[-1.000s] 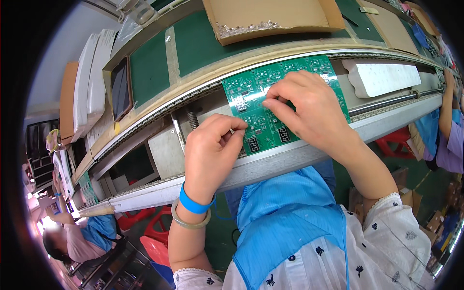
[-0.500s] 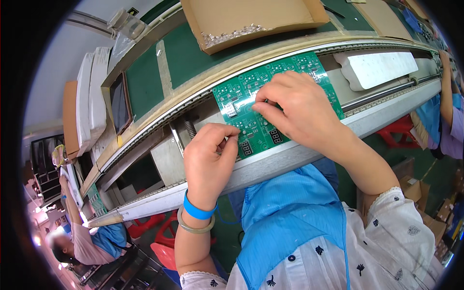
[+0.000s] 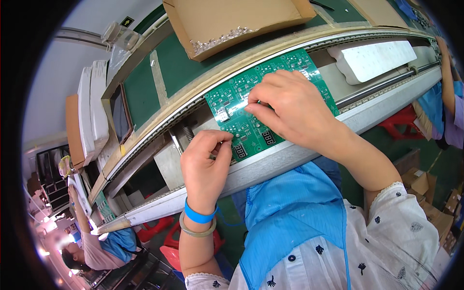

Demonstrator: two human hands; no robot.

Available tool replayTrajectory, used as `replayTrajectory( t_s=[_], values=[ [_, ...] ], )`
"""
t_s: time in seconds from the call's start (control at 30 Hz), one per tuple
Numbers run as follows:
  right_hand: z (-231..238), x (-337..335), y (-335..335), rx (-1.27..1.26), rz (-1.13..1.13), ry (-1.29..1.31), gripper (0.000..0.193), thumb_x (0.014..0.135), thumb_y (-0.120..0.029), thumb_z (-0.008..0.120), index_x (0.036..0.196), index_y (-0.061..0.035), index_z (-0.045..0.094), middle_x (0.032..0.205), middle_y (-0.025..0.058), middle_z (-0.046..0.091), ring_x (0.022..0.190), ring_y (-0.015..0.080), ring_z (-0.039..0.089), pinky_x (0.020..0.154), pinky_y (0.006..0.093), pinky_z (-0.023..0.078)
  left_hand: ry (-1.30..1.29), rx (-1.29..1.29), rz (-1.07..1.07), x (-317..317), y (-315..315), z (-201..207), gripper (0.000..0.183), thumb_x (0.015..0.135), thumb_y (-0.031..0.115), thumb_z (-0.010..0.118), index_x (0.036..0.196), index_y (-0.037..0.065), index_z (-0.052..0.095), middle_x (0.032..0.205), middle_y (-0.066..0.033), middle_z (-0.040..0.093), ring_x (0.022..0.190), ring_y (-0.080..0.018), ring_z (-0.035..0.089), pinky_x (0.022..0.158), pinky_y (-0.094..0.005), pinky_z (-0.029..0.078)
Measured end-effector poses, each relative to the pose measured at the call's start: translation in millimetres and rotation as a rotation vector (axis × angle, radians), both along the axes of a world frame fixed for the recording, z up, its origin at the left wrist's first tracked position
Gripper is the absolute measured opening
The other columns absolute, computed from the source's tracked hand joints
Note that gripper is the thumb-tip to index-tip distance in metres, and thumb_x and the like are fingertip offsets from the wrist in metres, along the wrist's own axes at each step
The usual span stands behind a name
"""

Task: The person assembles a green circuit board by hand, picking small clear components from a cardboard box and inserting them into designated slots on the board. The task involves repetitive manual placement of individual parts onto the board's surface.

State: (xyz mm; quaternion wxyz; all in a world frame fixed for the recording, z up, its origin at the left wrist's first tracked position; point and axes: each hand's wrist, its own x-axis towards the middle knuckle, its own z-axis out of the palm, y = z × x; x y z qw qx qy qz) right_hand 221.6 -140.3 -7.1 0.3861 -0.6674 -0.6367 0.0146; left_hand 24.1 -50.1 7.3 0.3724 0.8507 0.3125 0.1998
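Observation:
A green circuit board panel (image 3: 223, 101) lies across the two rails of a conveyor in front of me. Two black digit displays (image 3: 268, 137) sit along its near edge. My left hand (image 3: 205, 159) is at the panel's left edge, thumb and forefinger pinched together; whatever is between them is too small to make out. Over the middle of the panel is my right hand (image 3: 290, 106), its thumb and fingertips also brought together, with anything they hold hidden. The right hand covers much of the panel's centre.
Beyond the conveyor, a cardboard tray (image 3: 241, 21) holds many small clear parts (image 3: 220, 39). A white foam block (image 3: 374, 60) lies between the rails to the right. White foam sheets (image 3: 92, 113) stand at left. Co-workers sit at far left (image 3: 104, 249) and far right.
The panel has shifted slightly left and toward me in view. Both hands have moved a little with it, keeping their pinched shape.

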Motion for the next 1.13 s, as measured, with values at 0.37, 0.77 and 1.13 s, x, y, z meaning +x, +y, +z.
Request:
replayTrajectory(
  t_s=[0.37, 0.77, 1.13],
  values=[
    [3.4, 0.8, -1.3, -0.022, -0.005, 0.012, 0.014, 0.088, -0.021, 0.068, 0.082, -0.0084, 0.065, 0.080, 0.0085, 0.062, 0.083, 0.0301, 0.061, 0.072, 0.0438, 0.043, 0.065, 0.046, -0.059, 2.6, 2.7, 6.5, 0.014, 0.080, -0.007, 0.066, 0.092, -0.001, 0.071, 0.090, -0.0118, 0.070, 0.074, -0.0218, 0.068, 0.068, -0.0305, 0.055],
    [12.8, -12.6, -0.2, -0.008, 0.036, 0.035, 0.013, 0.085, -0.020, 0.071, 0.084, -0.0084, 0.066, 0.084, 0.0069, 0.062, 0.084, 0.0279, 0.059, 0.073, 0.0398, 0.043, -0.062, -0.033, 0.149, -21.1, 7.7, 7.9, 0.010, 0.087, -0.001, 0.069, 0.097, -0.001, 0.070, 0.084, -0.0057, 0.064, 0.069, -0.0108, 0.058, 0.063, -0.0245, 0.047],
    [18.2, -73.4, 16.9, -0.438, 0.449, -0.351, 0.039, 0.082, -0.050, 0.067, 0.080, -0.0115, 0.074, 0.081, 0.0004, 0.070, 0.100, 0.0195, 0.057, 0.093, 0.0433, 0.039, -0.161, -0.207, 0.435, -81.8, 16.2, -37.2, 0.016, 0.098, 0.015, 0.063, 0.102, 0.002, 0.071, 0.091, -0.0056, 0.070, 0.081, -0.0089, 0.062, 0.071, -0.0216, 0.048]
  ],
)
